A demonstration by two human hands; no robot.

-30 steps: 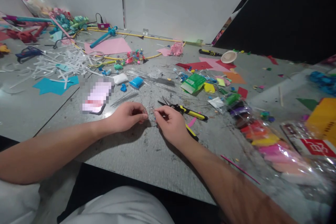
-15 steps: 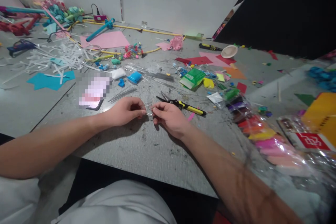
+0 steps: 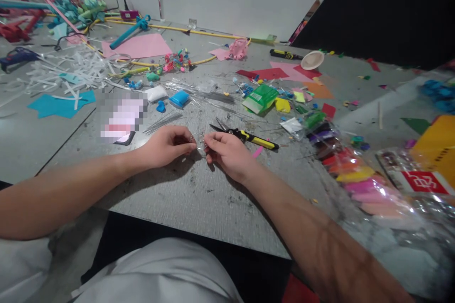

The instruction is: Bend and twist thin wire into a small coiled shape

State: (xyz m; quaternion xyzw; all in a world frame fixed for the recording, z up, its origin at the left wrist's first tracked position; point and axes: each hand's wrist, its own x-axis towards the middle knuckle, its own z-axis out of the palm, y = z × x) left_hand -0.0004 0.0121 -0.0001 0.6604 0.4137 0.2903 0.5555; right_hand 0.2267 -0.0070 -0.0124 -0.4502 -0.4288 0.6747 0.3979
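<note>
Thin wire: bent into a curve, held in the air between the two hands at the middle of the near half of the table; its full outline is too fine to follow.
Left hand: thumb and forefinger pinched together on the wire's left part, the remaining fingers curled in.
Right hand: thumb and fingertips closed on the wire's right part, facing the left hand with a small gap between them.
Snips: black and yellow, lying just beyond the right hand, blades pointing left.
Straight wires: a loose bundle just beyond the left hand, lying between it and the small packets.
Phone: left of the straight wires, flat on the table, its screen blurred out.
Small packets: one white and one blue, side by side, farther off than the straight wires.
Green packet: beyond the snips, with a yellow piece just to its right.
Bagged colors: a row of many-colored packs in clear plastic along the right side.
Paper strips: white, heaped at far left, near a blue paper sheet.
Tabletop: gray, scuffed with dark specks nearest the person.
</note>
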